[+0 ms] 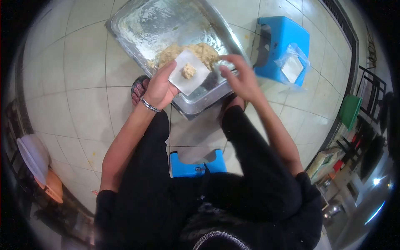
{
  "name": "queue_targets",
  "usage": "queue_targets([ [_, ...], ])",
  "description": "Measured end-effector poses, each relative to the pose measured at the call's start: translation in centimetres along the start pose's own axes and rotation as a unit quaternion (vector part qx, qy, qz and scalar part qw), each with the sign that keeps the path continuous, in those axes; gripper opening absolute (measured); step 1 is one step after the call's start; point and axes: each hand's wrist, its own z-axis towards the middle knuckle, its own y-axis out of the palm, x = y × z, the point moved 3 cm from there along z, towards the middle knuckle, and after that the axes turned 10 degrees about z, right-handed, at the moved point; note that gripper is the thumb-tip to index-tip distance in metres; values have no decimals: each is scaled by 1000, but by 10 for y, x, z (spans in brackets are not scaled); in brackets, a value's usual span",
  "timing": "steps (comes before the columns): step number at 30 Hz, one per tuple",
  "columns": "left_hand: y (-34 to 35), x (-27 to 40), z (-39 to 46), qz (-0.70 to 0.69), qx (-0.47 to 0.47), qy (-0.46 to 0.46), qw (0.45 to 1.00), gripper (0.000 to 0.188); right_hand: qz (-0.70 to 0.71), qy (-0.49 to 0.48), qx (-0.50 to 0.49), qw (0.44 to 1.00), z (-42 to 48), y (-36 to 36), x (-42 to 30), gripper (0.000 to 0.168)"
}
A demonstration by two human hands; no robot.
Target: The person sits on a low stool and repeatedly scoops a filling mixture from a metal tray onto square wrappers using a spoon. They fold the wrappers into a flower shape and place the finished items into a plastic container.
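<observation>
My left hand [162, 84] holds a square white wrapper sheet [196, 83] by its near left side, over the front of a metal tray. On the middle of the sheet sits a small lump of pale filling [188, 71]. Behind it, a large mound of the same-looking beige mixture [203, 51] lies in the metal tray [203, 104], partly covered by the sheet and hand. My right hand [242, 76] hovers above the tray's right edge, thumb and forefinger apart, with nothing visible between them. It is slightly blurred.
At the right stands a blue plastic stool [287, 34] with a stack of white wrapper sheets [292, 69] in a clear plastic bag [295, 51]. Another blue stool [197, 165] is under me. White and orange basins [32, 156] stand far left on the tiled floor [84, 109].
</observation>
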Motion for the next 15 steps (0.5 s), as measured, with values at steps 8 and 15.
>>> queue_targets([
  [8,-11,-27,12,4,31,-43,999,45,-37,74,-101,991,11,46,-5,20],
  [15,-6,-18,8,20,77,-43,996,50,-148,-274,-68,948,-2,71,-31,21],
])
